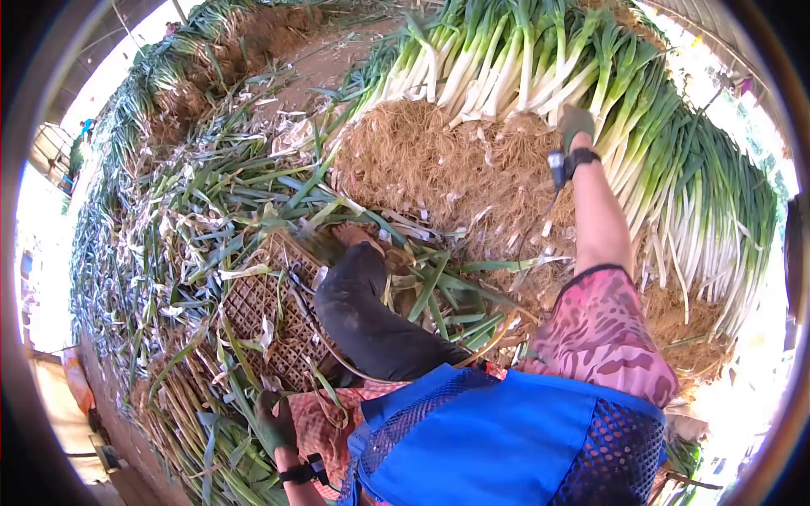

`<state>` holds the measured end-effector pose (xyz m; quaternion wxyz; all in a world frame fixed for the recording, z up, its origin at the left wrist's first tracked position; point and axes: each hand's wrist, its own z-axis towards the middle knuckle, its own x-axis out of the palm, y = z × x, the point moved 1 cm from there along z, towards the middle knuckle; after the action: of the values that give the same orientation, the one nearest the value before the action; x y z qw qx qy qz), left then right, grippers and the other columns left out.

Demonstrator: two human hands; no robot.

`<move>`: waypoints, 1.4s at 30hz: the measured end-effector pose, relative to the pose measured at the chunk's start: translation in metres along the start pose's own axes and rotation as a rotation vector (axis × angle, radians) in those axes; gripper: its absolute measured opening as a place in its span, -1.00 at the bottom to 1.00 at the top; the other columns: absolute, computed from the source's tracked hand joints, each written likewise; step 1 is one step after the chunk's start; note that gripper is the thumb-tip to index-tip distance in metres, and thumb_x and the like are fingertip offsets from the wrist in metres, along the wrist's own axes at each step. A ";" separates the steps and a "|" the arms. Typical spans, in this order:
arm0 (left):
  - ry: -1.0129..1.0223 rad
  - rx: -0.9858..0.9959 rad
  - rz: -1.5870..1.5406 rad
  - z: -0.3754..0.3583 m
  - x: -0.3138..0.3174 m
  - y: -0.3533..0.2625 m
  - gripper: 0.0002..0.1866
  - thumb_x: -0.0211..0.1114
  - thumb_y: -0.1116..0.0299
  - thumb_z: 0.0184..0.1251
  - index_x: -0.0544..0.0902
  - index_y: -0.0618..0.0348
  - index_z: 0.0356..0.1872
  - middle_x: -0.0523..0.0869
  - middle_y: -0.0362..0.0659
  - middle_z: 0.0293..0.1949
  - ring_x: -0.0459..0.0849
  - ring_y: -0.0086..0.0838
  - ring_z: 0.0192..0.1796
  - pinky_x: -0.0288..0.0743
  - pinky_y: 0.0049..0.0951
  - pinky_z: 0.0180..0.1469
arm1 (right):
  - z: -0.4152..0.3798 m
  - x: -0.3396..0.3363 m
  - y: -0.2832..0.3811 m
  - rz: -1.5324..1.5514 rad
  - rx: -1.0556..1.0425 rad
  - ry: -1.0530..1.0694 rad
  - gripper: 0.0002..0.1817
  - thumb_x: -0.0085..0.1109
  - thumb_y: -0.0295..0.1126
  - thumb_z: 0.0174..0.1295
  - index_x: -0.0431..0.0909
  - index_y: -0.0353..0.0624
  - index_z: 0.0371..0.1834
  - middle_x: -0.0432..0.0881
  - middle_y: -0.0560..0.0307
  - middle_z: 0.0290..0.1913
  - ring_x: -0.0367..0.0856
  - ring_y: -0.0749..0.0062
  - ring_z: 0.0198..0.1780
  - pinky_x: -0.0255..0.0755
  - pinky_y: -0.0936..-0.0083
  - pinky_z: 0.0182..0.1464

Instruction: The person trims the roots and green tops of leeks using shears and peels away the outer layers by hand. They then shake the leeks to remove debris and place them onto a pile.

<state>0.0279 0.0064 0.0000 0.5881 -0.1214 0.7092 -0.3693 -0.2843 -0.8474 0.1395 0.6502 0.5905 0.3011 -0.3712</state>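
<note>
Right hand (576,122), in a green glove with a black wrist strap, is stretched out to the big stack of long white-and-green leeks (540,59); fingers lie on the white stalks, just above the tangled brown root mass (439,169). Can't tell if it's grasping a stalk or only touching. Left hand (274,426), also green-gloved with a black strap, sits low beside the person's hip, on loose green leaves and cut stalks (202,219); grip unclear as well. Brown woven wicker basket (270,312) lies under the person's dark trouser leg (363,312). Blue mesh vest (506,438) fills the bottom of the view.
</note>
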 end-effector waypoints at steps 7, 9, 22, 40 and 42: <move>0.436 -0.446 -0.454 0.011 0.134 0.011 -0.61 0.35 0.16 0.37 0.62 0.28 0.01 0.71 -0.21 -0.21 0.64 -0.54 -0.23 0.55 -0.50 -0.20 | -0.314 0.079 0.051 0.572 -0.371 0.701 -0.89 0.17 -0.41 0.12 0.52 -0.10 -0.54 0.51 0.26 -0.46 0.51 0.50 -0.41 0.44 0.64 -0.31; 0.524 -0.491 -0.892 0.019 0.174 -0.004 -0.70 0.36 0.25 0.38 0.62 0.21 -0.01 0.71 -0.26 -0.25 0.67 -0.50 -0.26 0.61 -0.42 -0.24 | -0.375 0.124 0.053 0.819 -0.256 1.222 -0.86 0.23 -0.39 0.27 0.63 -0.12 -0.15 0.63 0.24 -0.30 0.62 0.51 -0.27 0.54 0.56 -0.23; 0.348 -0.065 -0.939 -0.070 0.086 -0.110 -0.66 0.37 0.31 0.41 0.58 0.21 0.10 0.66 -0.31 -0.17 0.56 -0.68 -0.19 0.52 -0.56 -0.12 | -0.591 0.252 0.197 0.880 0.248 2.024 -0.29 0.10 0.00 0.39 0.12 -0.11 0.47 0.54 -0.06 0.15 0.62 0.13 0.03 0.51 0.20 0.06; 0.006 -0.707 0.344 0.073 -0.009 0.087 0.49 0.43 -0.53 -0.22 -0.12 0.22 0.60 -0.13 0.24 0.60 -0.19 0.03 0.64 -0.21 -0.09 0.62 | -0.612 0.245 0.150 0.347 -0.806 1.443 -0.23 0.38 -0.31 0.07 0.25 -0.19 0.37 0.63 -0.03 -0.16 0.64 0.24 -0.16 0.55 0.34 -0.08; 0.070 -0.802 0.199 0.099 0.018 0.126 0.57 0.54 -0.45 -0.34 -0.22 0.15 0.61 -0.27 0.22 0.61 -0.37 0.07 0.65 -0.34 0.05 0.61 | -0.608 0.229 0.160 0.313 -0.766 1.427 -0.25 0.38 -0.35 0.09 0.25 -0.21 0.36 0.61 0.04 -0.16 0.60 0.34 -0.16 0.54 0.40 -0.08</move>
<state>0.1474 0.0462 -0.1009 0.5025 -0.2591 0.8248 -0.0088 0.0028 -0.2695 -0.0367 0.5033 0.4567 0.6617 0.3167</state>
